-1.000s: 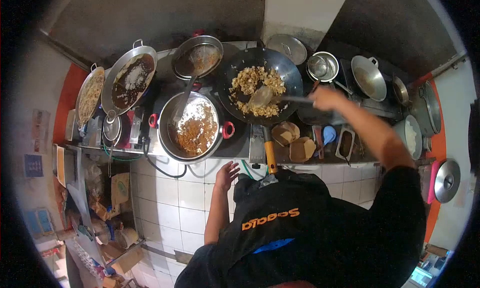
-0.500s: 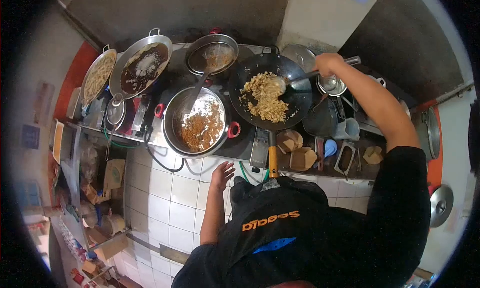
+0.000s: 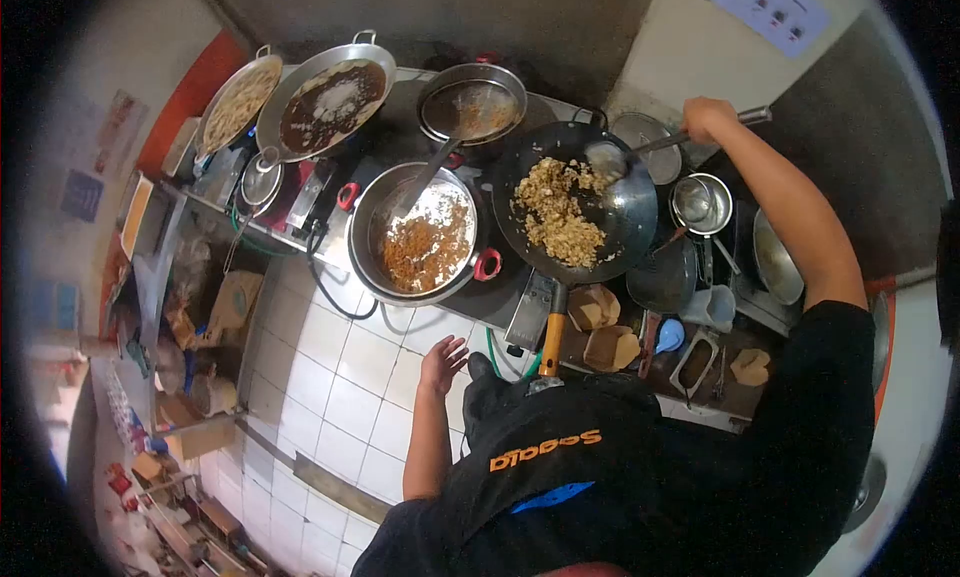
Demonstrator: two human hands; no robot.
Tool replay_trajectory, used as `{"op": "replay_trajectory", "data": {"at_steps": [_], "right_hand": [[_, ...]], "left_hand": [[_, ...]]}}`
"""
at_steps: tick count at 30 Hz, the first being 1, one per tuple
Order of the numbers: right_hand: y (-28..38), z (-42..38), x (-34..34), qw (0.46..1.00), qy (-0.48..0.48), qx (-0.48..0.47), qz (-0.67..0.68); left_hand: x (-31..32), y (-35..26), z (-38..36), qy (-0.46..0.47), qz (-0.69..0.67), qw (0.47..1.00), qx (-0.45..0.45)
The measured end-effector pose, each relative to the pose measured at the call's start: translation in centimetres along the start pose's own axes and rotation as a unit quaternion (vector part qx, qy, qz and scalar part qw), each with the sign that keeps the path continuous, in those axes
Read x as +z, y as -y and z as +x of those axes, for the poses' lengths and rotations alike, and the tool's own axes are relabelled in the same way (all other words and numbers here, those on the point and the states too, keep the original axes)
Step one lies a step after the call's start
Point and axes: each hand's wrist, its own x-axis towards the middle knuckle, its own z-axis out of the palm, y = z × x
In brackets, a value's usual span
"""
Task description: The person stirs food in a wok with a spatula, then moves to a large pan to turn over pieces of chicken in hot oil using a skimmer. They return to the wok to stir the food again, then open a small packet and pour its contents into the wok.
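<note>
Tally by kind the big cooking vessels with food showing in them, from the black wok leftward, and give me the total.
Black wok: 1
Red-handled pots: 2, one in front, one behind
Silver pans with looped handles: 2, one with dark liquid, one with pale food
Total: 5

Wok point(image 3: 632, 222) before you, food point(image 3: 555, 212) in it; pot point(image 3: 365, 237) to its left, pan point(image 3: 440, 107) behind pot, lid point(image 3: 655, 164) behind wok.
</note>
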Motion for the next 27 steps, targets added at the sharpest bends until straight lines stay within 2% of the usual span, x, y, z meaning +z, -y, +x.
{"op": "replay_trajectory", "data": {"at_steps": [1,3,5,9,11,12,14,15,17,18,20,23,24,26,27], "right_hand": [[0.7,0.1,0.3,0.998,-0.054,-0.007,0.034],[2.1,1.8,1.2,0.996,-0.066,-0.037,0.048],[3.2,1.7,-0.1,0.987,-0.086,-0.121,0.064],[2.5,1.9,-2.4,0.982,-0.093,-0.143,0.078],[1.9,2.5,-3.2,0.981,-0.144,-0.121,0.054],[2.1,3.1,-3.0,0.981,-0.140,-0.121,0.059],[2.7,3.9,-3.2,0.978,-0.185,-0.093,-0.015],[3.5,3.7,-3.0,0.979,-0.183,-0.088,-0.012],[5.4,3.3,-2.5,0.980,-0.130,-0.149,0.026],[5.6,2.5,-2.2,0.981,-0.127,-0.141,0.029],[5.8,0.3,-1.1,0.957,-0.141,-0.253,0.017],[4.5,-4.3,-1.0,0.975,-0.081,-0.193,0.069],[3.5,-5.0,-1.2,0.979,-0.057,-0.194,0.025],[1.0,-6.4,-1.3,0.981,-0.049,-0.173,0.072],[-0.3,-6.2,-0.9,0.983,-0.004,-0.181,0.035]], "left_hand": [[-0.4,0.4,-0.2,-0.011,-0.003,1.000,0.012],[-1.0,1.2,-0.7,-0.023,-0.018,1.000,0.012],[-0.9,2.1,-1.4,-0.050,-0.047,0.998,0.009],[-0.8,4.0,-3.1,-0.038,-0.084,0.996,-0.004],[-1.3,5.2,-2.9,-0.042,-0.098,0.994,-0.008],[-1.1,5.5,-3.0,-0.048,-0.098,0.994,-0.011],[-0.8,5.5,-2.8,-0.053,-0.102,0.993,-0.017],[-0.5,5.4,-2.8,-0.051,-0.096,0.994,-0.018],[0.0,5.0,-2.5,-0.037,-0.094,0.995,-0.021],[0.2,4.7,-2.3,-0.031,-0.086,0.996,-0.022],[0.4,3.9,-1.7,-0.019,-0.072,0.997,-0.022],[-0.3,2.8,-0.8,0.010,-0.052,0.999,-0.008],[-0.6,2.4,-0.4,0.012,-0.047,0.999,-0.011],[-0.9,1.5,0.2,0.013,-0.028,0.999,-0.012],[-1.2,1.1,0.5,0.014,-0.025,0.999,-0.016]]}}
